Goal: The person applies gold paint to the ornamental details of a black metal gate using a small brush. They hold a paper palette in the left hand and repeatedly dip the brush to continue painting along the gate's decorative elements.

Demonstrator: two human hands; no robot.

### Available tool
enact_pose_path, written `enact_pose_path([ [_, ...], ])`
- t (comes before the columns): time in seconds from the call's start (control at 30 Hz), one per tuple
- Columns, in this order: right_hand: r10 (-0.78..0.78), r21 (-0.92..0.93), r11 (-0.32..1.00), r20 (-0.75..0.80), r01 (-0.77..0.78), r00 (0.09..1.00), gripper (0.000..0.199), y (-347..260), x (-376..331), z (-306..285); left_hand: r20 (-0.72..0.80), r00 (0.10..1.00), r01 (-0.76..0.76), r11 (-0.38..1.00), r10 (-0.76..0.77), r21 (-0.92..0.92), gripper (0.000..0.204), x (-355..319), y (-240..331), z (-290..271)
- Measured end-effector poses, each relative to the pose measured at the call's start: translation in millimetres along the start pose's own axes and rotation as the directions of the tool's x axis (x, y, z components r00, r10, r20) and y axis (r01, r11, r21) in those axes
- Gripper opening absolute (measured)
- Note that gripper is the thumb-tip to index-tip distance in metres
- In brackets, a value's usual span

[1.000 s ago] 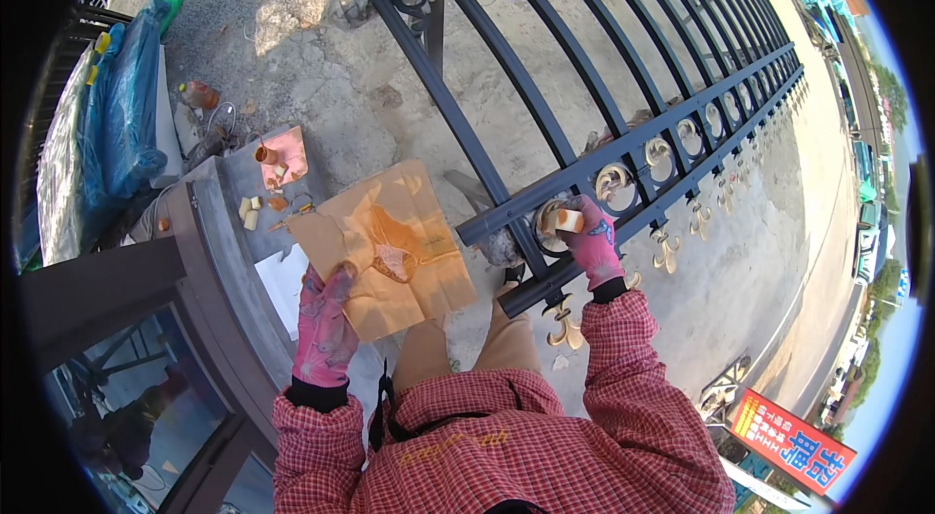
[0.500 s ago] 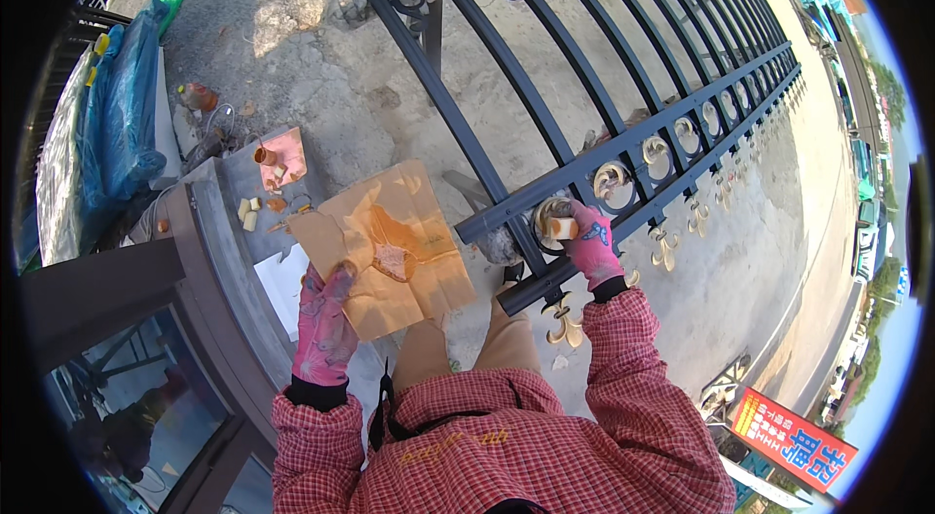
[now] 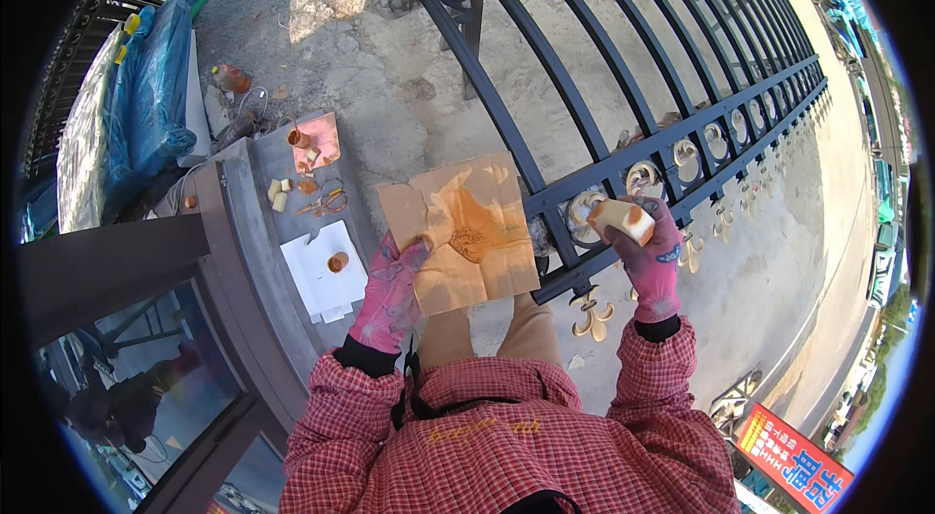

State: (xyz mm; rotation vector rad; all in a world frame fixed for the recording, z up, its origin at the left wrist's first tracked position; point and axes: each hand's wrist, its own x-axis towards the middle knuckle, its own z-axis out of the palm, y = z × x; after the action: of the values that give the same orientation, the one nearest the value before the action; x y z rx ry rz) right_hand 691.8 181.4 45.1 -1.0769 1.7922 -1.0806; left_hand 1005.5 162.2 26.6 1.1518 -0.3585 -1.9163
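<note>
Bottom right: red sign (image 3: 797, 459) (blue characters); tan cardboard (image 3: 466, 227) centre.

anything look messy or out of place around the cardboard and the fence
The cardboard sheet in the left hand is creased and smeared with orange-gold paint. Small sponge pieces and a paint cup lie scattered on the grey ledge. The right hand holds a stained sponge block at the fence.

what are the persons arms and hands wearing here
Both arms are in long sleeves of red and white small-check fabric with gathered cuffs. The left hand and right hand wear pink gloves with dark patterning, and a dark inner cuff shows at each wrist.
</note>
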Motion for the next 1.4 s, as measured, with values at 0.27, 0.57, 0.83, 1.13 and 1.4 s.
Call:
enact_pose_path([
  [0.27,-0.36,-0.486,0.715,0.359,0.502,0.861,0.047,-55.2,-26.0,49.8,0.089,0.996,0.004,0.994,-0.014,0.11,0.042,4.8,-19.2,15.5],
  [0.57,-0.346,-0.488,0.775,0.205,0.402,0.916,0.041,-28.9,-33.9,30.3,0.091,0.991,0.087,0.99,-0.098,0.115,0.043,8.8,-21.7,24.7],
  [0.83,0.113,-0.149,0.97,-0.42,-0.192,0.9,0.036,71.4,-19.0,15.2,0.022,0.997,0.07,0.993,-0.072,0.091,0.042,16.6,-9.1,30.5],
  [1.13,0.112,-0.39,0.882,-0.373,-0.265,0.921,0.04,99.4,21.0,33.2,0.027,0.999,0.039,0.993,-0.043,0.114,0.045,26.4,-5.4,34.6],
  [1.4,0.032,-0.397,0.9,-0.356,-0.182,0.934,0.038,105.4,28.5,32.2,0.065,0.996,0.057,0.994,-0.063,0.092,0.047,35.2,-1.6,38.7],
])
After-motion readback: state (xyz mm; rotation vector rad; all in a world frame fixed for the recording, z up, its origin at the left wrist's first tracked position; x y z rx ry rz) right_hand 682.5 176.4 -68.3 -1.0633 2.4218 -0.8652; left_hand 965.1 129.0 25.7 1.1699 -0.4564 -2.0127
